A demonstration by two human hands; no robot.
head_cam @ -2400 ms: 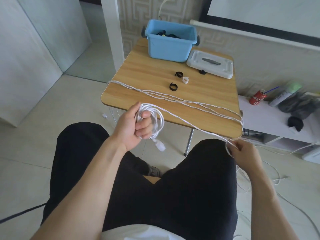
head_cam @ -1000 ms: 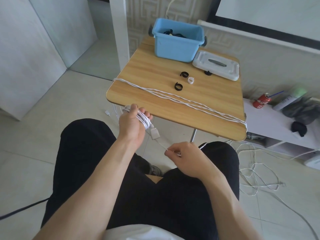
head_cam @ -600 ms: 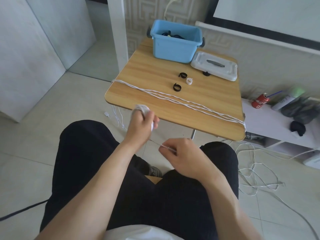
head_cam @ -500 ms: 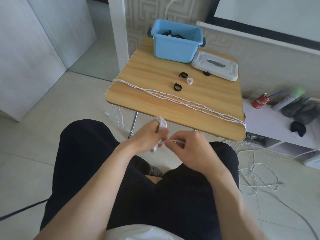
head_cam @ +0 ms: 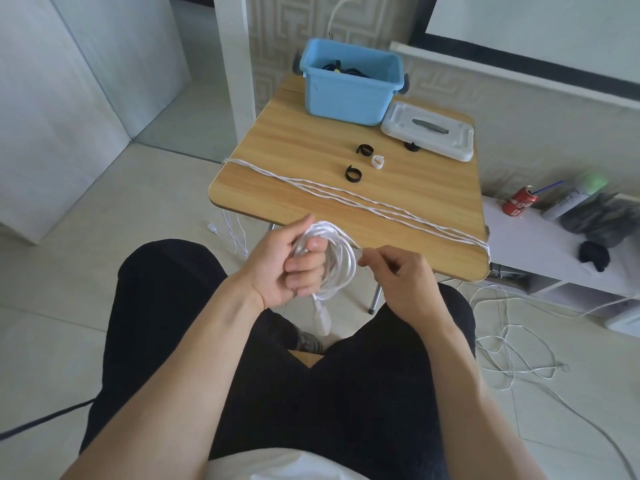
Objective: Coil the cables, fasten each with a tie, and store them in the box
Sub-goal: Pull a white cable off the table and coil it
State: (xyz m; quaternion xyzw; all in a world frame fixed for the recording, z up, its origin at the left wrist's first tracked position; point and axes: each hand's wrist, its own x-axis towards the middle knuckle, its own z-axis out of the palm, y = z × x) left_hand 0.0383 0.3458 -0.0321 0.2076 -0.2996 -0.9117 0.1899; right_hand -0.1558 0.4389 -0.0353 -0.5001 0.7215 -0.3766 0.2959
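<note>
Box (head_cam: 349, 88) behind ties (head_cam: 353, 173), lid (head_cam: 429, 135) right, cables (head_cam: 363, 202) nearest.

We can read almost nothing here. On the low shelf at the far right lies a red can (head_cam: 520, 205) with white script on it, too small and blurred for us to make out. Nothing else bears legible lettering.

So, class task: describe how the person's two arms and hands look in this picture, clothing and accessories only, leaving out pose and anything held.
Both forearms are bare from the bottom of the frame to the wrists; no sleeves show on them. The left hand and right hand wear no gloves, and no rings, watch or wristbands are visible. Fingernails look short. A strip of white garment shows at the bottom edge, above black trousers.
</note>
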